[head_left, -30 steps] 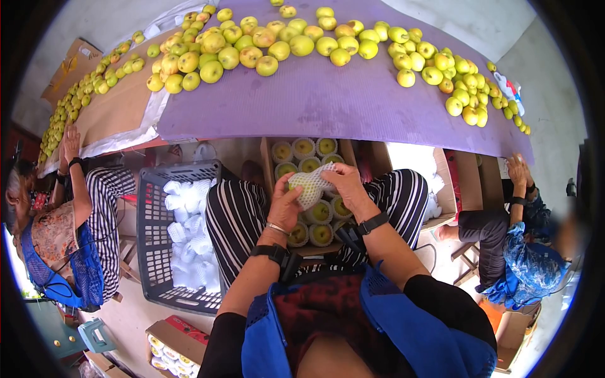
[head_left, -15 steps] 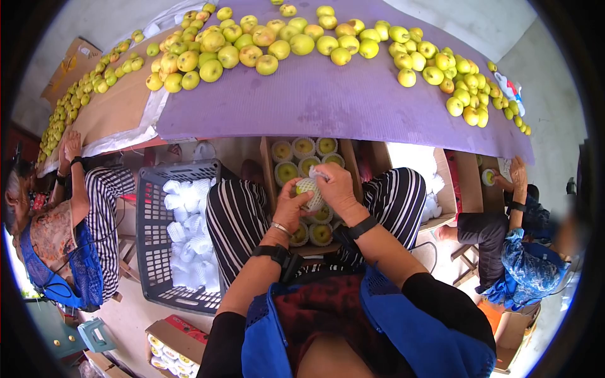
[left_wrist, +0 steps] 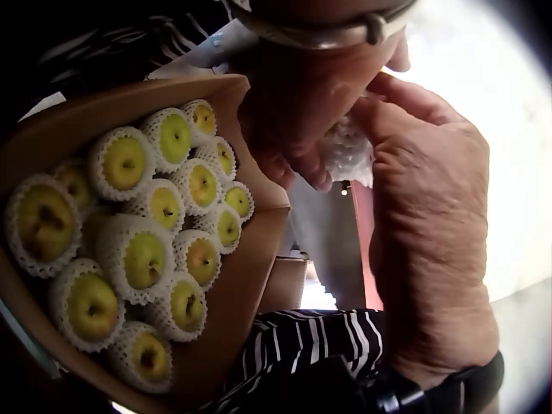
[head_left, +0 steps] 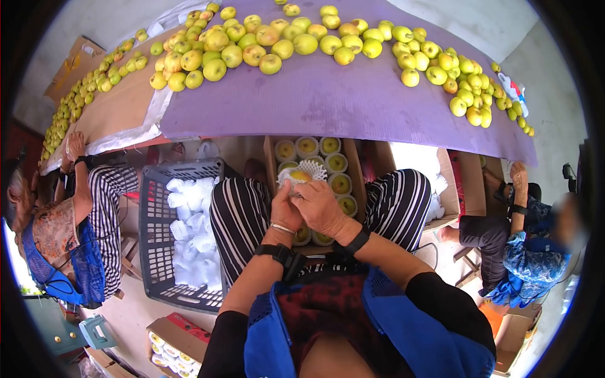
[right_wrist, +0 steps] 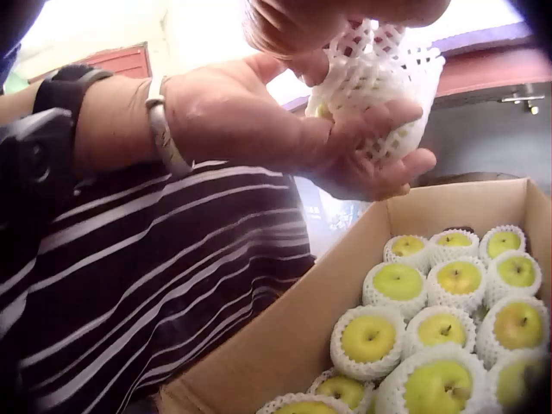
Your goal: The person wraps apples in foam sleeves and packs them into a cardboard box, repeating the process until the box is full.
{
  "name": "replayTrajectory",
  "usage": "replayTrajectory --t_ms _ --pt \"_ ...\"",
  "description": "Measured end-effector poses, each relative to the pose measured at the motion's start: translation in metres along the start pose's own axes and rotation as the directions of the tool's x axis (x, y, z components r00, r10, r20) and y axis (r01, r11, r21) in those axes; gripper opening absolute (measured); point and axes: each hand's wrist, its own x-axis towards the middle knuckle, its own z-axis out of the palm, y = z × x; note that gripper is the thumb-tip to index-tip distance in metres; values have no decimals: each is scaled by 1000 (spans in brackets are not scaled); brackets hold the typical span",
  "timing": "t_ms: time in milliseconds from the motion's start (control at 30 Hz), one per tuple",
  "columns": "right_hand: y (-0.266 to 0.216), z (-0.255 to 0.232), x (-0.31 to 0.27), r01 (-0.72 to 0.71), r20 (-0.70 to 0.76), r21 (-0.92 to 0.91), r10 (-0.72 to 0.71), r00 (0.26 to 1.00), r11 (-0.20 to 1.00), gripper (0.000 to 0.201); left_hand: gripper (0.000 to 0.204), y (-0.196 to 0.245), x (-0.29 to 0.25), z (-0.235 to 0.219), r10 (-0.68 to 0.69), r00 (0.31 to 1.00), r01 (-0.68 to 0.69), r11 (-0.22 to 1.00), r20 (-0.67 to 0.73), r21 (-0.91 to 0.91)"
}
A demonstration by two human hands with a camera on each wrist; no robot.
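Note:
Over the cardboard box (head_left: 271, 165), my left hand (head_left: 285, 209) holds a yellow-green apple (head_left: 300, 176) in a white foam net (right_wrist: 384, 90). The net's frilled edge flares out around the fruit. In the right wrist view, the left fingers curl round the netted apple from below. My right hand (head_left: 322, 205) sits close against the left, its fingers pinching the net from above. The right fingertips are partly hidden. Below, the box holds several netted apples (left_wrist: 142, 260) set in rows, their tops showing.
A dark plastic crate (head_left: 151, 246) of white foam nets (head_left: 189, 211) stands left of my knees. Ahead, a purple-covered table (head_left: 328, 104) carries many loose apples (head_left: 305, 44). One person sits on each side. A box of netted apples (head_left: 183, 334) lies at lower left.
The net went from draped over the apple to wrapped round it, frilled edge now spread on the far side. Both hands have drawn together. At right, a seated person's netted apple has gone from sight.

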Motion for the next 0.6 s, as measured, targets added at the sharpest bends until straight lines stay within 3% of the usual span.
replayTrajectory --t_ms 133,200,233,300,333,400,500,533,600 --pt "3 -2 -4 -63 -8 217 67 998 974 10 43 2 2 -1 73 997 -74 994 -16 -83" --pt "8 1 -10 -309 -80 472 389 918 826 15 44 3 3 -3 127 992 -128 988 -10 -83" --pt "10 -1 -11 -308 -80 472 388 918 826 15 44 4 0 -1 87 996 -86 991 0 -104" --pt "13 -6 -12 -617 26 500 702 712 608 19 44 4 -2 -1 45 999 -43 991 11 -125" --pt "13 -8 -10 -617 25 500 702 712 608 19 45 4 -2 -3 36 999 -36 993 -8 -109" --pt "14 -11 -5 -628 -129 323 691 712 708 25 45 2 -3 -3 25 999 -27 995 -25 -93" --pt "16 -6 -3 -579 -176 359 663 728 732 24 43 2 -2 -2 10 1000 -11 995 -8 -102" --pt "21 -1 -8 -579 -175 361 663 728 731 24 40 1 0 -4 -1 1000 -2 996 -31 -91" --pt "30 6 -18 -610 14 498 697 717 617 18 38 -1 3 -9 -13 998 8 997 -56 -80"
